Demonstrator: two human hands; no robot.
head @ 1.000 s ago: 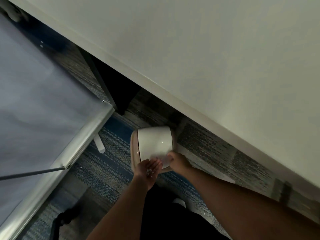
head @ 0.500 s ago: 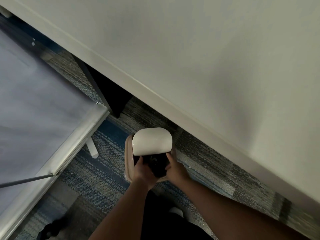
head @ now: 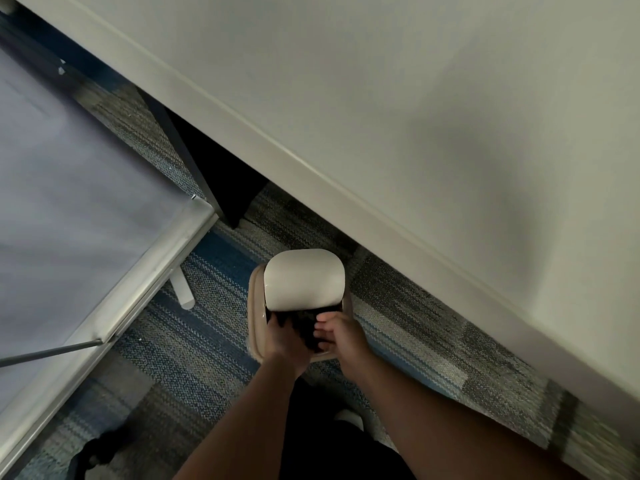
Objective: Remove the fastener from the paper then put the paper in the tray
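Both hands now reach down at the dark opening of a small beige bin (head: 257,327) on the striped carpet (head: 194,348), its white swing lid (head: 303,277) tipped further back than a second ago. The left hand (head: 285,336) has turned palm-down, fingers curled into the opening. The right hand (head: 341,334) has fingertips (head: 320,318) pressed together. Whether they hold the fastener I cannot tell; paper and tray lie out of view.

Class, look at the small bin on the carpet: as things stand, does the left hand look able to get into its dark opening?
Probably yes. The white lid is tipped, the bin is open, and the left hand is already at the gap, beside the right hand.
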